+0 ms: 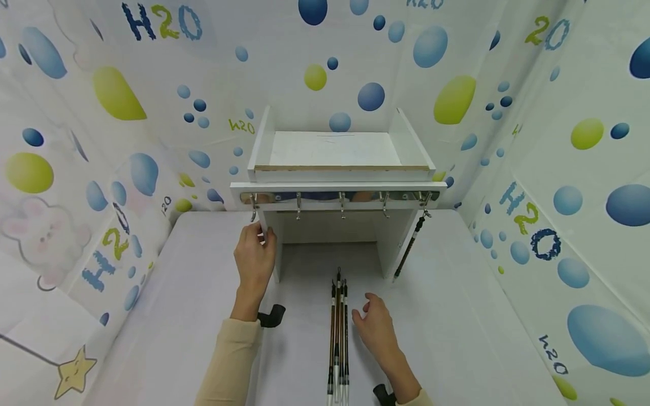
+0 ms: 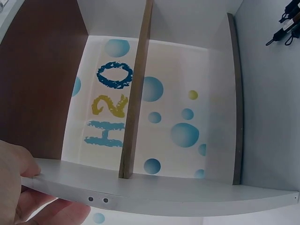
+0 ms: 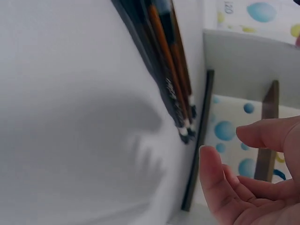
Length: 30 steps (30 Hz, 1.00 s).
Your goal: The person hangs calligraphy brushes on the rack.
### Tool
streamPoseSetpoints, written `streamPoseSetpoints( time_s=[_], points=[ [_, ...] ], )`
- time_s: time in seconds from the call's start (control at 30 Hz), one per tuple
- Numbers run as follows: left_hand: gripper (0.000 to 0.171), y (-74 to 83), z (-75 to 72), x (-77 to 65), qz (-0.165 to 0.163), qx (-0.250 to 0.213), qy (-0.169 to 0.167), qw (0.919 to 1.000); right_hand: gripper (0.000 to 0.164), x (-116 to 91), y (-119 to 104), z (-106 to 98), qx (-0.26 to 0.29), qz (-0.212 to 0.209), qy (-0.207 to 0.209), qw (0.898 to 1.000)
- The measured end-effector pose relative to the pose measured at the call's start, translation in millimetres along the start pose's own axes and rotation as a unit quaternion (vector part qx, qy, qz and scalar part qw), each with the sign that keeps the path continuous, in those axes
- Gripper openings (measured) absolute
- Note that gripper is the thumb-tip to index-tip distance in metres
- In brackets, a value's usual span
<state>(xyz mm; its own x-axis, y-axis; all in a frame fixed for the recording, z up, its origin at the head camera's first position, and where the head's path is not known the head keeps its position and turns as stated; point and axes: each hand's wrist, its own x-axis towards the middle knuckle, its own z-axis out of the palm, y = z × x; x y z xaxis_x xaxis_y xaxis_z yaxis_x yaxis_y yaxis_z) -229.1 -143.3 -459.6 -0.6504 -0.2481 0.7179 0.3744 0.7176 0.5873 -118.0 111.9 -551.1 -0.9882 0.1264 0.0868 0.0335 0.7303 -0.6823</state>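
With the white box-shaped shelf (image 1: 335,151) as the clock's centre, the left hand (image 1: 255,255) pinches its side panel at 8 o'clock; an uneven pull there could tip the shelf and shake the slim dark-handled brush (image 1: 408,248) off the shiny metal hook rail (image 1: 320,197) at 4 o'clock. At 5 o'clock the right hand (image 1: 377,327), thumb and fingers apart, holds nothing near the bundle of slim brown-and-black brushes (image 1: 338,332) at 6 o'clock; a careless sweep might scatter them. They lie on the smooth white tabletop (image 1: 462,316), and bubble-printed white sheeting (image 1: 274,73) walls the space from 9 through 12 to 3 o'clock
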Motion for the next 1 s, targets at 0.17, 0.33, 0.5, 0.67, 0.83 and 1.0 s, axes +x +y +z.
streamPoseSetpoints(
  time_s=[0.17, 0.33, 0.5, 0.67, 0.83, 1.0],
  points=[
    [0.022, -0.8, 0.7, -0.3, 0.0, 0.0, 0.002, 1.0, 0.047, -6, 2, 11, -0.01, -0.01, -0.016, 1.0],
    [0.022, 0.4, -0.2, -0.1, -0.004, -0.001, -0.001, 1.0, 0.044, -7, 4, 19, -0.005, -0.023, -0.024, 0.999],
    [0.022, 0.8, -0.6, 0.0, -0.008, -0.001, -0.004, 1.0, 0.042, -8, 7, 27, 0.001, -0.027, -0.027, 0.999],
    [0.022, -0.2, 0.0, 0.3, -0.003, 0.001, 0.0, 1.0, 0.04, -8, 9, 32, 0.004, -0.028, -0.044, 0.999],
    [0.022, -0.8, 0.4, 0.0, 0.001, -0.001, 0.004, 1.0, 0.038, -10, 9, 35, 0.009, -0.029, -0.055, 0.998],
    [0.021, -0.1, 0.2, -0.3, 0.002, -0.001, 0.008, 1.0, 0.036, -8, 10, 39, 0.001, -0.023, -0.06, 0.998]
  ],
)
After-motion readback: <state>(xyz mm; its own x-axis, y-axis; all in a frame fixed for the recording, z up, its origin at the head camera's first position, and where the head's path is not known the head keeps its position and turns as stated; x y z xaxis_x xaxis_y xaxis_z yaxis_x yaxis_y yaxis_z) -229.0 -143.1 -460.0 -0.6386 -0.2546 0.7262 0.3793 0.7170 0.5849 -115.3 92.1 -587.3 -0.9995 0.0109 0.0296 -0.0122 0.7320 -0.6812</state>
